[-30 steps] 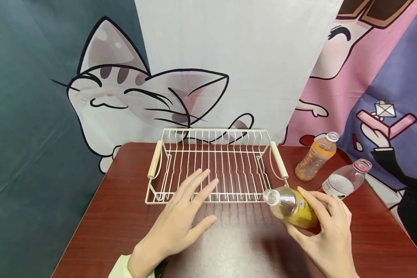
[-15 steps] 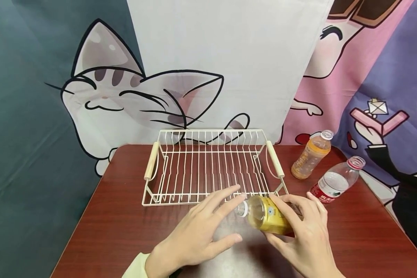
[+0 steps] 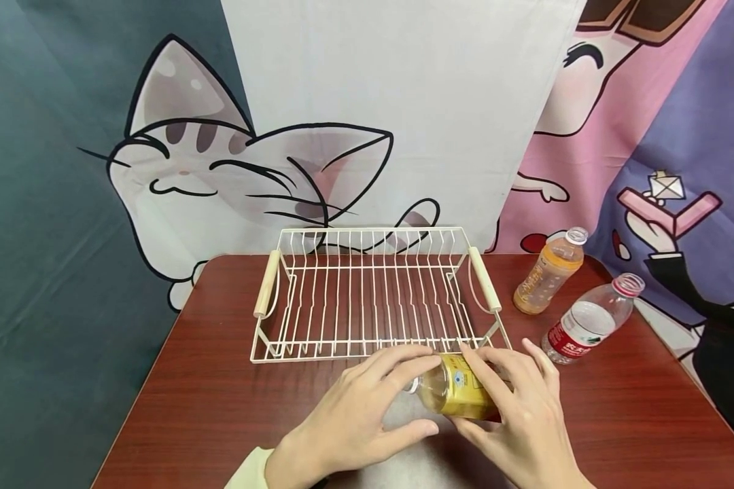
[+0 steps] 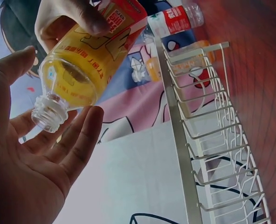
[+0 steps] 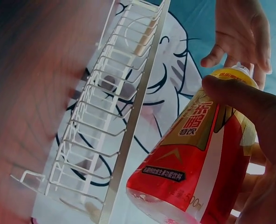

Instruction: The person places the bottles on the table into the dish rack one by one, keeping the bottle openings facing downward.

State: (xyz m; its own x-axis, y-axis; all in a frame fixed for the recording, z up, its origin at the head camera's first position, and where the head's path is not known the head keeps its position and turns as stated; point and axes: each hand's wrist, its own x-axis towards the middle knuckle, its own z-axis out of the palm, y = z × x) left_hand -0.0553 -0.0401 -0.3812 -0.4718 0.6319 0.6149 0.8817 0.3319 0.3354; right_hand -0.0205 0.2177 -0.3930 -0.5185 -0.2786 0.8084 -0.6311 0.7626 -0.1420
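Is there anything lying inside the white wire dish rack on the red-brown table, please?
No, the white wire dish rack holds nothing in the head view; only the red-brown table shows through its bars.

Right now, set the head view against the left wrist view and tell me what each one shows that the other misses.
Only the head view shows the red-brown table, the right hand whole, and the rack's two pale handles. Only the left wrist view shows the left palm cupped, fingers straight, around the bottle's capless mouth. Both show the yellow bottle, the wire rack, the orange bottle and the clear water bottle.
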